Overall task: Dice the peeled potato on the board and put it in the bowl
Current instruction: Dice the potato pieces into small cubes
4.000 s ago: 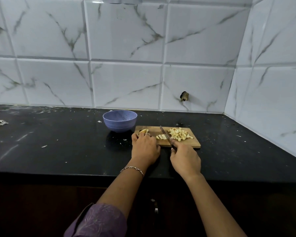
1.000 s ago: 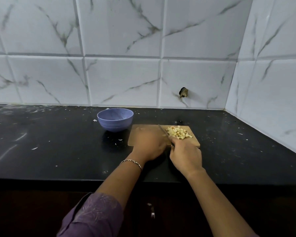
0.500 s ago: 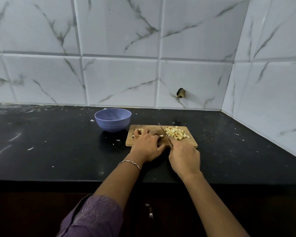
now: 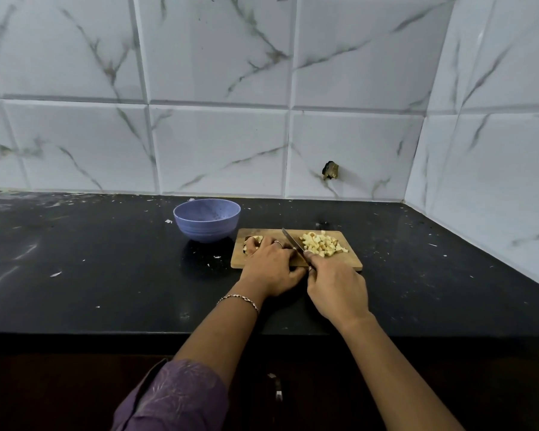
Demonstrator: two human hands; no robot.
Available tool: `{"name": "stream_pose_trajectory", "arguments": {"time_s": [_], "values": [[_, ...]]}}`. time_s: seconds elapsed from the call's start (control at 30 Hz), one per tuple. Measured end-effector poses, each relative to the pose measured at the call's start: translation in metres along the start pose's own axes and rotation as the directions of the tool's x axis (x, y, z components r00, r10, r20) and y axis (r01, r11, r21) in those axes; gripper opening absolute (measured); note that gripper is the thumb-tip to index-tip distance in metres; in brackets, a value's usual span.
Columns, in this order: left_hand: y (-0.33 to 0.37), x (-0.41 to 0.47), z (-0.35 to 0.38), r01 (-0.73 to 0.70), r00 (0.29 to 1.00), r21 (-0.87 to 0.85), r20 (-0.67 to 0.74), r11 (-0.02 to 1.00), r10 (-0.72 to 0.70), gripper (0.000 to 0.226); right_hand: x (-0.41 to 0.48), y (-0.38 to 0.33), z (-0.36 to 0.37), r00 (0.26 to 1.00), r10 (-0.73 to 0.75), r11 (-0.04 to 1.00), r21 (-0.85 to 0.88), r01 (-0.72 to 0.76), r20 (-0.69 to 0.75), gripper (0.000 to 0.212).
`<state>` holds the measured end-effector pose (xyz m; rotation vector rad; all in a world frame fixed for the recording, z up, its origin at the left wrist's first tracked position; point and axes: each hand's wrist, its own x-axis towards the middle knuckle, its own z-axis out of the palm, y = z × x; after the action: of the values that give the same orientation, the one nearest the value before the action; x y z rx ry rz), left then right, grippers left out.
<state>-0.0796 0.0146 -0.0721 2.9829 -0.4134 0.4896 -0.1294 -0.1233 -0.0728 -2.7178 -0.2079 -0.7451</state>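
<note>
Black stone bench (image 4: 106, 275) under marble-veined wall tiles, flecked with pale scraps. Right hand (image 4: 336, 290): grip clenched on the knife (image 4: 293, 244) handle, blade pointing toward 11 o'clock, low over the wooden board (image 4: 352, 262). Left hand (image 4: 271, 269) sits just beside the blade at its 9 o'clock, fingers curled over the uncut potato piece (image 4: 252, 244), pinning it; part shows past the fingertips. Diced pile (image 4: 322, 244) lies at the board's 3 o'clock side. Bowl (image 4: 206, 220) stands off the board at 10 o'clock, nothing visible inside. Judgement: dicing well along, transfer not begun. Tuck fingertips, lead with knuckles, keep cuts short and even, and steady the piece flat side down.
</note>
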Motion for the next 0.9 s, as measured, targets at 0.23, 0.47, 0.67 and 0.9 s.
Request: {"name": "stream_pose_trajectory", "arguments": {"time_s": [0.23, 0.47, 0.67, 0.9], "values": [[0.001, -0.003, -0.003, -0.007, 1.0, -0.018, -0.017, 1.0, 0.007, 0.071, 0.005, -0.003, 0.0, 0.996, -0.076, 0.992, -0.093, 0.081, 0.05, 0.045], [0.001, -0.003, -0.002, -0.007, 1.0, -0.009, -0.005, 1.0, 0.007, 0.051, 0.002, -0.003, 0.004, 1.0, -0.01, 0.994, -0.11, 0.011, 0.003, 0.04], [0.003, -0.005, -0.006, -0.001, 1.0, -0.055, -0.01, 0.998, 0.0, 0.042, 0.001, 0.0, 0.005, 0.997, 0.044, 0.998, -0.039, -0.046, -0.058, 0.04], [-0.005, -0.007, -0.01, 0.28, 0.907, -0.084, -0.304, 0.956, -0.292, 0.027, 0.001, -0.002, 0.004, 1.0, -0.016, 1.0, -0.004, 0.016, -0.024, 0.037]]}}
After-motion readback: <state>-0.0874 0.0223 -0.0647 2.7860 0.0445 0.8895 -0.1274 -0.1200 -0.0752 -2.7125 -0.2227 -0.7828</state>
